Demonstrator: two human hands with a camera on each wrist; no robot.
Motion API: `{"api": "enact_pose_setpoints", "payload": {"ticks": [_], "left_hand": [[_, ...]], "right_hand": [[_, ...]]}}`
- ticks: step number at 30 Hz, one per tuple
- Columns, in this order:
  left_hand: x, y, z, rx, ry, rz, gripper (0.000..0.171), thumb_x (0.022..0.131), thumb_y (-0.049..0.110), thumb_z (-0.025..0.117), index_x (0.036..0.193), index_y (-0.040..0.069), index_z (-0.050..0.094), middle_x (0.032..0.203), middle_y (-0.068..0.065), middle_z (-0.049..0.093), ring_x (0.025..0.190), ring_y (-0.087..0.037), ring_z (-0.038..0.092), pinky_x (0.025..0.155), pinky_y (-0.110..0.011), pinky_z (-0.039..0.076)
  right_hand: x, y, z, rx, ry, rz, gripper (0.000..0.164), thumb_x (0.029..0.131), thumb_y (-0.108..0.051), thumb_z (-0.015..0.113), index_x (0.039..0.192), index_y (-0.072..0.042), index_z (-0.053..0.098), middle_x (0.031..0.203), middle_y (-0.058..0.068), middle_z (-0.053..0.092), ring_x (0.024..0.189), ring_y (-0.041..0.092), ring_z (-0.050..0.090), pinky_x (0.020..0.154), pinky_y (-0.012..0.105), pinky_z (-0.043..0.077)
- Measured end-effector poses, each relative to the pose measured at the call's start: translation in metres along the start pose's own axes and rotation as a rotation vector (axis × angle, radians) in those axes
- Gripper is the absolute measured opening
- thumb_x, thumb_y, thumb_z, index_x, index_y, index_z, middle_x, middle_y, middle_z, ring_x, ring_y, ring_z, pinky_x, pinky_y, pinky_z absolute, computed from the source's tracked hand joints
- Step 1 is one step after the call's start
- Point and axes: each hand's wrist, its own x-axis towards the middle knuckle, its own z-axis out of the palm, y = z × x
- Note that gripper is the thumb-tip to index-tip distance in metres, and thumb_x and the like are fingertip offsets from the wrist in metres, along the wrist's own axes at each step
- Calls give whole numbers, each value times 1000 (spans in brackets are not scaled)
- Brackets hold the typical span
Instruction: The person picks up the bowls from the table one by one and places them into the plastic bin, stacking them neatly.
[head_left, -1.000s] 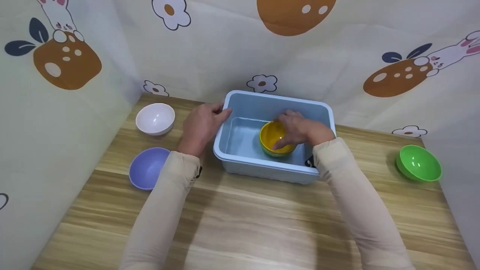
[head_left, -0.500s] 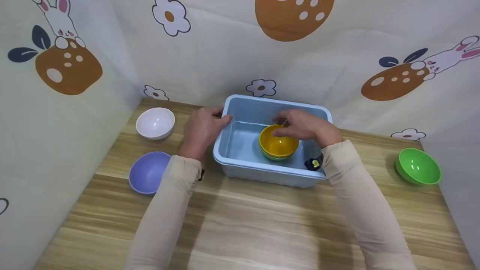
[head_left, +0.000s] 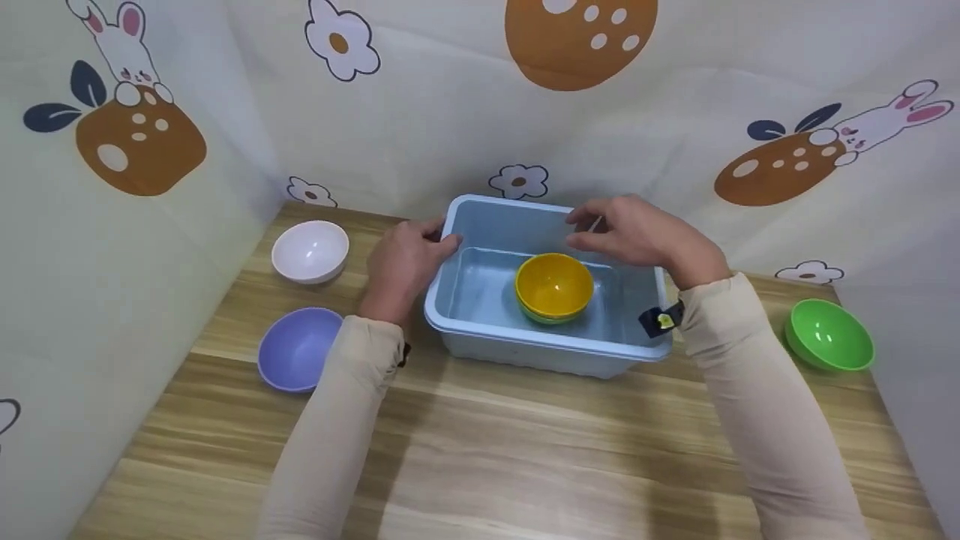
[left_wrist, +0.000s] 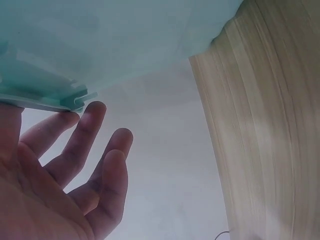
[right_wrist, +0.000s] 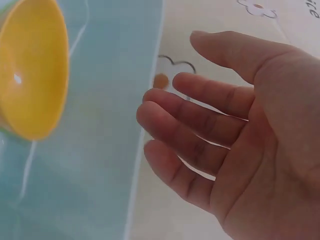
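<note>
A yellow bowl (head_left: pixel 555 281) sits nested in a green bowl (head_left: pixel 553 319) inside the light blue plastic tub (head_left: pixel 536 339). At the tub's left rim, my left hand (head_left: pixel 401 259) grips with the thumb over the edge and the fingers outside, below the lip in the left wrist view. My right hand (head_left: pixel 641 229) hovers above the tub's back right corner, holding nothing, its fingers loosely bent. In the right wrist view the palm faces the yellow bowl (right_wrist: pixel 35 70), with a gap between.
On the left of the wooden table (head_left: pixel 480 450) stand a white bowl (head_left: pixel 310 251) and a purple bowl (head_left: pixel 296 349), the latter partly behind my left sleeve. Another green bowl (head_left: pixel 829 334) stands at the far right. A printed cloth wall (head_left: pixel 420 112) rises behind the tub.
My right hand has let go of the yellow bowl and moved up and to the right, out of the tub. The yellow bowl stays nested in the green one. My left hand keeps its place.
</note>
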Motion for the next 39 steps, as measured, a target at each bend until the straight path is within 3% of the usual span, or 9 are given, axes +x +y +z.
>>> {"api": "enact_pose_setpoints", "payload": {"ticks": [6, 14, 20, 32, 39], "left_hand": [[1, -3, 1, -21, -9, -12, 55, 95, 50, 66, 146, 30, 56, 143, -3, 64, 118, -22, 64, 98, -43, 54], [0, -4, 2, -37, -24, -6, 53, 96, 48, 66, 145, 29, 58, 140, -2, 67, 119, -22, 64, 101, -45, 53], [0, -3, 0, -38, -30, -22, 55, 96, 50, 65, 147, 30, 56, 142, -2, 65, 120, -22, 64, 101, -45, 53], [0, -1, -1, -52, -37, -23, 56, 96, 50, 65, 147, 29, 56, 141, -3, 66, 118, -23, 65, 101, -47, 54], [0, -2, 1, -58, -35, -15, 55, 97, 50, 65, 147, 30, 55, 141, -2, 66, 118, -22, 64, 101, -46, 53]], "right_hand": [[-13, 8, -10, 14, 109, -9, 45, 99, -37, 66, 136, -12, 63, 130, 12, 66, 114, 29, 62, 100, 49, 56], [-34, 24, -9, -58, 268, 19, 74, 96, -60, 59, 148, -9, 48, 145, 19, 48, 129, 37, 46, 111, 57, 46], [-51, 38, -6, -153, 333, 62, 82, 96, -62, 57, 155, -10, 34, 148, 26, 36, 131, 44, 33, 107, 63, 33], [-81, 74, -8, -166, 314, 189, 87, 98, -66, 49, 159, -8, 25, 157, 31, 21, 141, 52, 17, 107, 74, 18], [-97, 93, -14, -150, 171, 332, 101, 96, -74, 42, 164, -10, 3, 163, 34, 1, 143, 61, 7, 107, 84, 13]]}}
